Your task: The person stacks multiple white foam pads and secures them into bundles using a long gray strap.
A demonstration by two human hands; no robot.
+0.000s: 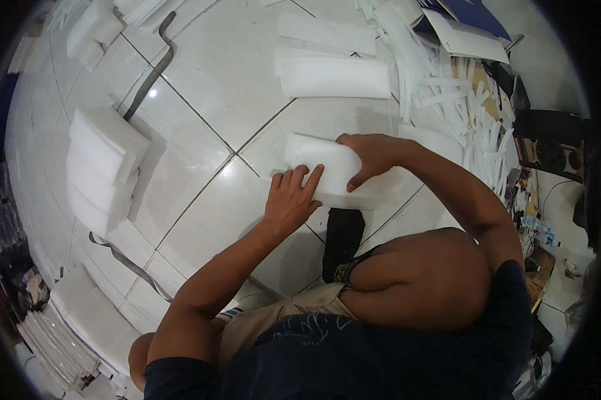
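Note:
In front of me, a stack of white foam sheets (pixel 327 160) lies on the tiled floor. My right hand (pixel 374 159) grips its right end, thumb on the near side and fingers at the far edge. On the near left part of the stack rests my left hand (pixel 290 195), fingers stretched out and apart. Just beyond, more flat white foam sheets (pixel 334 77) lie on the tiles. A black, flat, cloth-like piece (pixel 344 233) shows between the stack and my bent leg.
A thick foam bundle (pixel 104 173) stands to the left, with a grey strap (pixel 147 87) running past it. White foam offcut strips (pixel 440 100) are heaped at the far right. Beyond them are a dark blue folder (pixel 474 17) and a black box (pixel 550 150).

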